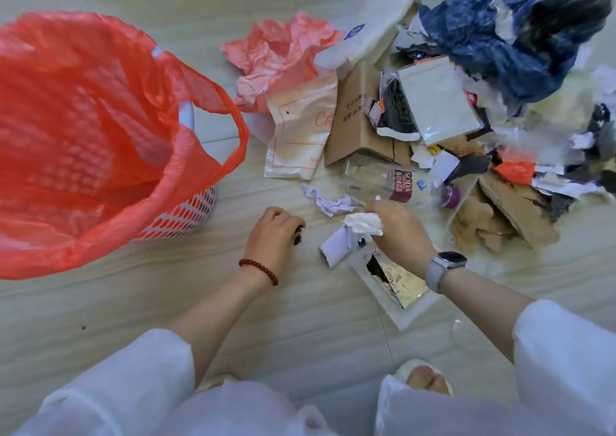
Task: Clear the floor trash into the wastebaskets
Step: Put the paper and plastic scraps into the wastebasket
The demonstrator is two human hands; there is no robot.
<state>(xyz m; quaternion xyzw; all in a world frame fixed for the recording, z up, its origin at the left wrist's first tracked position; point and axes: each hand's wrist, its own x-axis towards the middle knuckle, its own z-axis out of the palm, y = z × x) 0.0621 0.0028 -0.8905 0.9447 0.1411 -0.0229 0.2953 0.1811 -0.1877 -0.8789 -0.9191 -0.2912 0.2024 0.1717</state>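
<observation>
We are early on: our right hand (396, 232) has its fingers clamped on a tissue wad (365, 224), our left hand (275, 232) pinches a dark scrap beside the wastebasket (186, 215), and the trash pile (433, 119) lies uncleared toward the floor's far right edge.

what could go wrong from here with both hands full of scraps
The right hand grips a loose bundle: a tissue, paper scraps and a foil-lined packet that hangs below. Pieces may drop on the way to the basket.

The red bag droops over the basket's rim on the near side, so tossed scraps might slide off outside.

The soda bottle lies on its side beside the right hand and could roll if bumped.
</observation>
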